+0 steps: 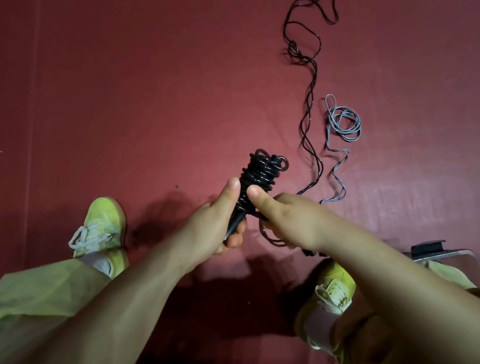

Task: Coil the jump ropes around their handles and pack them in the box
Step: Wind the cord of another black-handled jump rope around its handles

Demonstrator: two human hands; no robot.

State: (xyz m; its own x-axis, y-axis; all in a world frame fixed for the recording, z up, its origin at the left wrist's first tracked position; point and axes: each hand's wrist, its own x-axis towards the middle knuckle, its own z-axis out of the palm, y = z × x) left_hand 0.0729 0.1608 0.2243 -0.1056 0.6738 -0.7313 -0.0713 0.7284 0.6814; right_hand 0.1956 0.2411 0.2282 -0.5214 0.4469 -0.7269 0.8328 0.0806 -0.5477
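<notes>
Left hand (208, 229) grips black handle (235, 222) wound with black rope (264, 170). Right hand (290, 221) pinches loose rope strand, probably same rope. Grey rope (342, 123) on floor (135, 103).

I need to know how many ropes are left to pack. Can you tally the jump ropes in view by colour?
Black, being coiled on its handles in the hands: 1, the black coiled rope
Black, loose on the floor: 1, the black loose rope
Grey, loose on the floor: 1, the grey rope
Total: 3 ropes
</notes>
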